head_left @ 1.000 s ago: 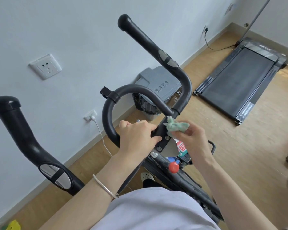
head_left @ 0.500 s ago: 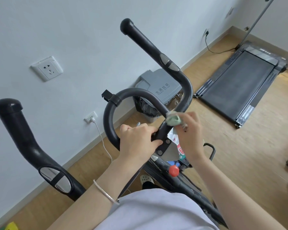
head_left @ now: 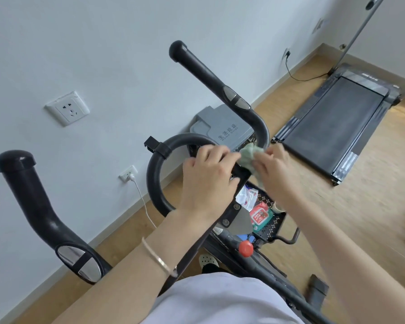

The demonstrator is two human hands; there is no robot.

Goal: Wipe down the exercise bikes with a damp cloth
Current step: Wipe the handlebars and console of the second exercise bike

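**Both hands at the middle of the handlebars, cloth on the bar**

At the bottom of the frame is your smooth white garment (head_left: 220, 302). Just above it, a thin metal bangle (head_left: 160, 261) circles your left wrist.

Your left hand (head_left: 208, 181) is at the centre of the frame. Its grip is curled over the black bar where the round tube loop (head_left: 154, 183) joins the flat bolted bracket. Just to its right is your right hand (head_left: 275, 170). Its grip pinches the crumpled pale-green cloth (head_left: 249, 155) and holds it on the bar where the loop meets the curved right handlebar (head_left: 208, 73). The cloth sits just beside your left fingertips.

Below your hands, a round red knob (head_left: 246, 247) stands on the dark frame of the exercise bike (head_left: 262, 265). A black perforated metal basket (head_left: 275, 222) holds a glossy red packet (head_left: 258, 215).

At the left of the frame rises the matte black left handlebar (head_left: 31, 202), with a rounded cap and a chrome plate low on it.

Beyond the loop, a grey plastic bin (head_left: 222, 127) with a moulded lid stands against the pale wall. A square white socket (head_left: 67, 108) is set in that wall at the upper left. At the upper right, a flat dark treadmill (head_left: 332, 129) lies on the wood-grain floor (head_left: 360, 218).
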